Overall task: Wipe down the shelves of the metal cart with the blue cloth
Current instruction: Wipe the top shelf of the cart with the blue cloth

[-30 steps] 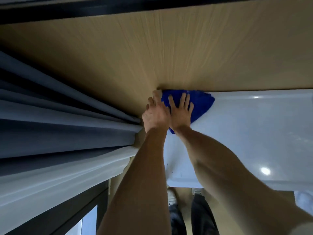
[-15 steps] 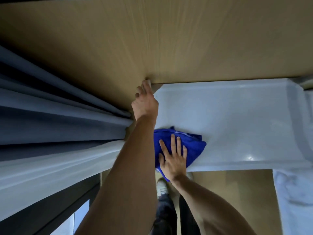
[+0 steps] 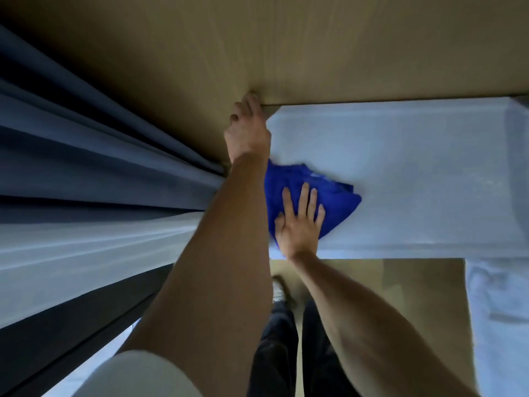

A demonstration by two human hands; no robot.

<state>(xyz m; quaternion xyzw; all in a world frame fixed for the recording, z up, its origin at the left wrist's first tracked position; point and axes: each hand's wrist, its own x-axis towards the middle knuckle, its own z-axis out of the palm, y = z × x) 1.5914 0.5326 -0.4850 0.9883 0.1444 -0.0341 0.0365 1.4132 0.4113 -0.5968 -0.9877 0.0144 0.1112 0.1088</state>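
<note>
Mid-frame, the right hand (image 3: 299,224) presses the blue cloth (image 3: 332,202) flat on the pale shelf (image 3: 415,167), fingers (image 3: 304,196) straight and spread. Above it, the left hand (image 3: 247,130) grips the shelf's far corner, fingers curled.

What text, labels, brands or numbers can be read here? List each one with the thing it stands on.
None can be read.
blue cloth: a pale smudge near its top edge, too blurred to tell whether it is text.
white shelf: plain, no marking shows.
wooden floor: grain only.
curtains: no print.
</note>
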